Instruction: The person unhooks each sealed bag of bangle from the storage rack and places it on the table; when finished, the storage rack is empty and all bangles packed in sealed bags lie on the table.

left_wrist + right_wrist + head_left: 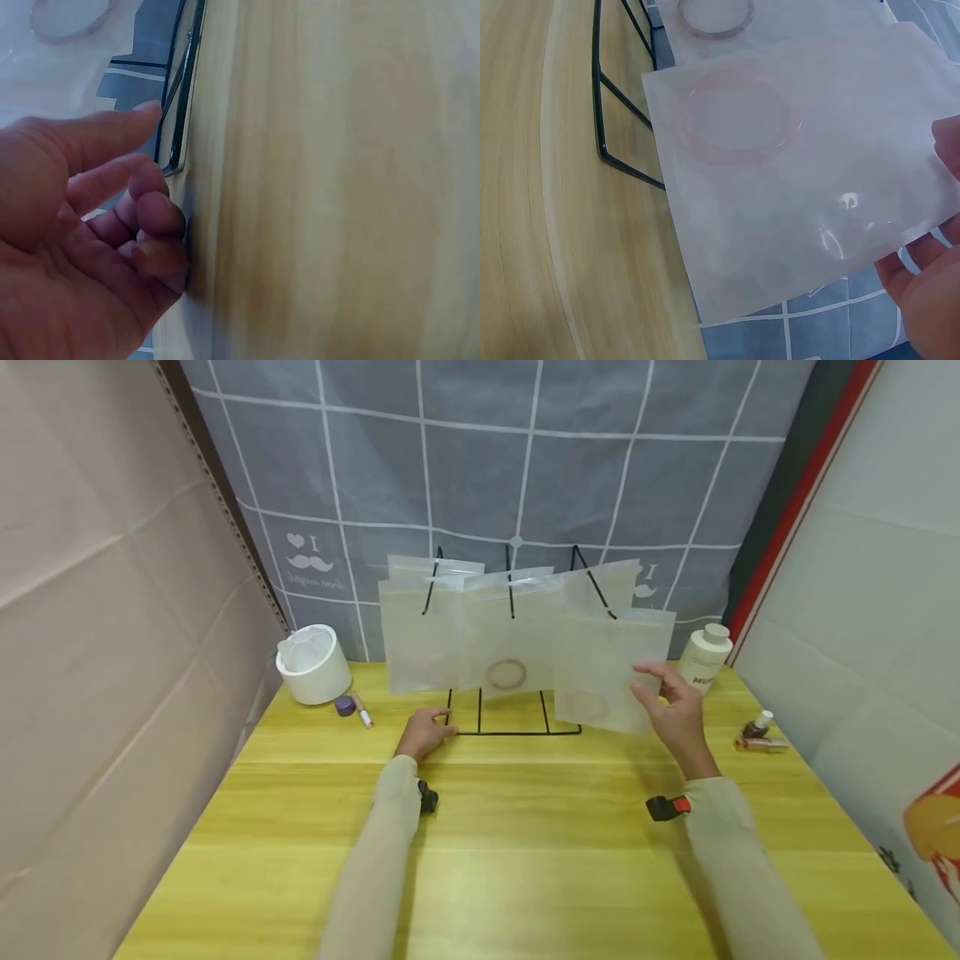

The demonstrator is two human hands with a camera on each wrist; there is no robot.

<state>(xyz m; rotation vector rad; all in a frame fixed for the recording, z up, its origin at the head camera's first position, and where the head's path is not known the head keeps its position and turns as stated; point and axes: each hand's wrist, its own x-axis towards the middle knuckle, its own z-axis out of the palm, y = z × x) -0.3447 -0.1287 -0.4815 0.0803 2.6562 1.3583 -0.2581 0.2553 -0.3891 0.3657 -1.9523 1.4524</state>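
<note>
Frosted plastic bags hang from the prongs of a black wire rack (517, 733) at the back of the table. The rightmost bag (600, 652) shows a faint pink ring (739, 116) through its film. My right hand (678, 718) holds that bag's right edge, with fingers on both faces in the right wrist view. A middle bag (510, 610) has a brownish ring (506, 674) inside. At the rack's front left corner, my left hand (423, 733) grips the wire base with thumb and curled fingers; the exact contact is partly hidden. A left bag (420, 635) hangs above it.
Left of the rack stand a white round container (315, 668), a purple lid (345, 705) and a small tube (362, 710). On the right are a white bottle (705, 656), a small dark bottle (756, 725) and a pinkish tube (761, 745). A grey gridded cloth (480, 477) hangs behind.
</note>
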